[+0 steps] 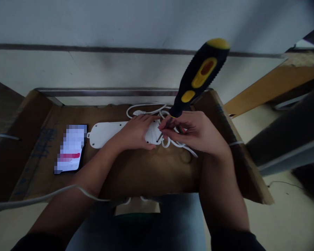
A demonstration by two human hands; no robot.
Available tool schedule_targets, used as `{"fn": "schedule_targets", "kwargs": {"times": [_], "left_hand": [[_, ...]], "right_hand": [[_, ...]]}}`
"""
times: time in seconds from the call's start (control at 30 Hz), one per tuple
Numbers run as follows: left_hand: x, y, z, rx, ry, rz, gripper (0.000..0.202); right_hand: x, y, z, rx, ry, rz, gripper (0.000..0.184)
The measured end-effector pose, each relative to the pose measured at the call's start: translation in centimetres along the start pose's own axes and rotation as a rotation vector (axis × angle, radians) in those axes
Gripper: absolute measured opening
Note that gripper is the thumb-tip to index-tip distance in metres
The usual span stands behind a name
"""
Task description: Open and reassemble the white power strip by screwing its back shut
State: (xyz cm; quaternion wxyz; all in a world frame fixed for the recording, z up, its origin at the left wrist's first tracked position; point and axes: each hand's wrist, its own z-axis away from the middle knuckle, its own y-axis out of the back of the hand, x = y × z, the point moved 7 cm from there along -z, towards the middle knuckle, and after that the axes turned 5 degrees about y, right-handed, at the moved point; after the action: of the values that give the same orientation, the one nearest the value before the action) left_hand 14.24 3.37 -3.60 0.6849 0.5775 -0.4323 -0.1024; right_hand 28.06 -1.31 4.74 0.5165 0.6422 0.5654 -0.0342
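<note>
A white power strip [107,130] lies with its screw-hole side up on brown cardboard. My left hand [137,130] spans its right part, thumb at the near edge and fingers at the far edge, gripping it. In my right hand [191,129], thumb and fingertips pinch the shaft of a screwdriver [199,75] with a black and yellow handle. The screwdriver leans to the right, and its tip is at a hole near the strip's right end. A white cord [184,146] leaves that end and loops behind, with its plug [139,113] beyond my left hand.
A phone [71,148] with its screen lit lies left of the strip. Raised cardboard sides [225,139] border the work surface [136,170]. A metal rail [107,92] runs along the back, before a pale panel. Another white cable [42,198] crosses at the front left.
</note>
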Motion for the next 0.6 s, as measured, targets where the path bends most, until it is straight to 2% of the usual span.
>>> {"fn": "schedule_targets", "kwargs": {"times": [0.6], "left_hand": [[0.27,0.05,0.01,0.013,-0.009,-0.024,0.066]], "right_hand": [[-0.55,0.06,0.17,0.012,0.039,0.066,0.006]]}}
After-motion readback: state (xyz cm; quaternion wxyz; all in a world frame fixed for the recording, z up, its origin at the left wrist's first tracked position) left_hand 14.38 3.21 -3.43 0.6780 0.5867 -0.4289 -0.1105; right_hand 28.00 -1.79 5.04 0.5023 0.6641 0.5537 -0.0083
